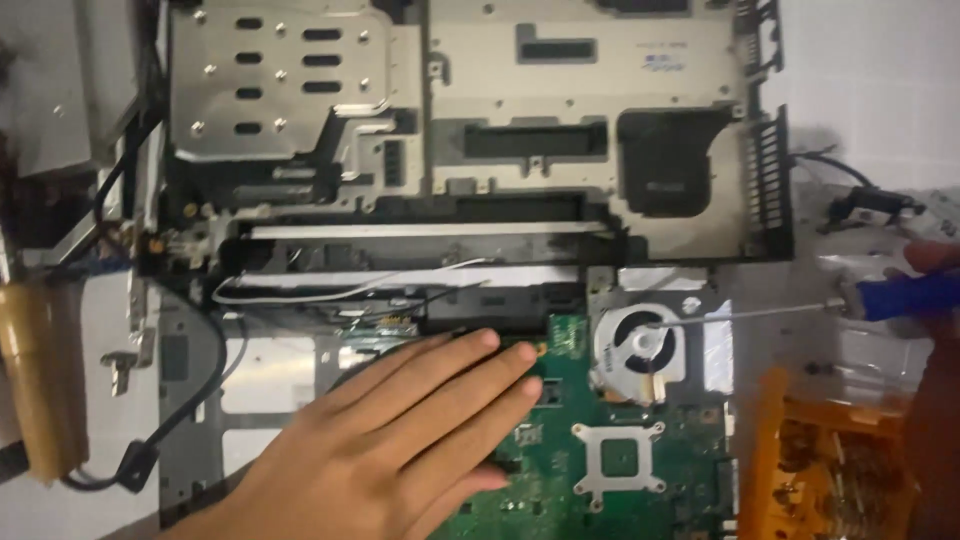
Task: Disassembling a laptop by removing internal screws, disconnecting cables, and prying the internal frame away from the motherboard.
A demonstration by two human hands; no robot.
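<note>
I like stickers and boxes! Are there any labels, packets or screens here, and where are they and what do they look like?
Printed marking: small dark print on the grey metal frame, top right; too blurred to read.
Silver foil patch: shiny rectangle right of the round fan.
Orange tray: bottom right corner, holding small parts.
No screens or packets visible.

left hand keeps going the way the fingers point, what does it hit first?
Likely the black bar just past the fingertips of the left hand, which lies flat on the green board; then the white cable. Depth unclear.

White tiled surface (880,70), dimly lit, shadowed at the left.
</note>
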